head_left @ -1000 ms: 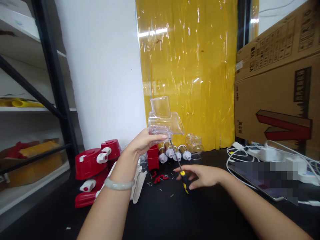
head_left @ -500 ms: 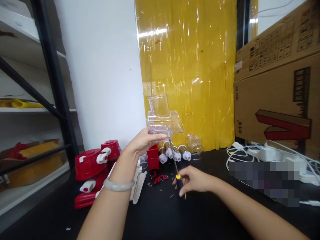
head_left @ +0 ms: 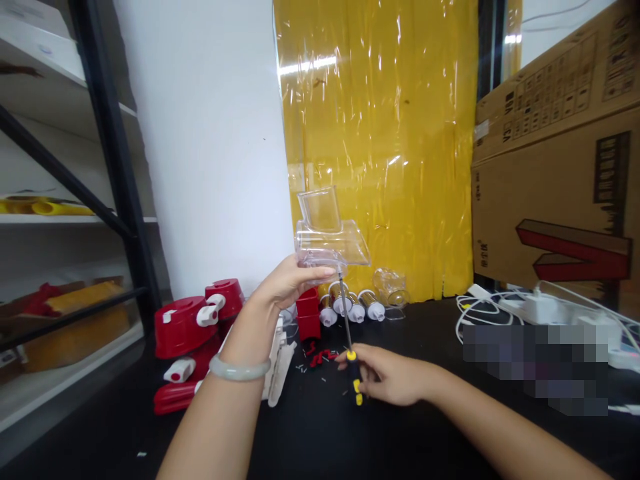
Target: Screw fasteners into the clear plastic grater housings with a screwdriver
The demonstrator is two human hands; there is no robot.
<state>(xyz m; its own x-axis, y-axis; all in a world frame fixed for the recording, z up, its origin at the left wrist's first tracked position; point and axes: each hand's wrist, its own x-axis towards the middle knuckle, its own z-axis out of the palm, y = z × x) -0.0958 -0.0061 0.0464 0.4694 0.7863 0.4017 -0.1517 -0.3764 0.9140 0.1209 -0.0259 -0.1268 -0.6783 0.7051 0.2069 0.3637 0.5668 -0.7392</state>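
Note:
My left hand grips a clear plastic housing with an angled spout on top, held up above the table. In my right hand is a screwdriver with a black and yellow handle. Its long shaft points upward, and the tip meets the underside of the housing near my left fingers. Whether a screw sits at the tip is too small to tell. Below, on the black table, lie small red plastic parts and several loose screws.
Red plastic housings with white knobs are stacked at the left, beside white plastic parts. Behind my hands stand a red box-shaped part, several mesh cylinders and clear pieces. White cables and chargers lie right, before a cardboard box.
The fingers of my right hand have shifted on the screwdriver's handle, which has turned and swung slightly left. My left hand keeps the clear housing in place; the view has moved slightly.

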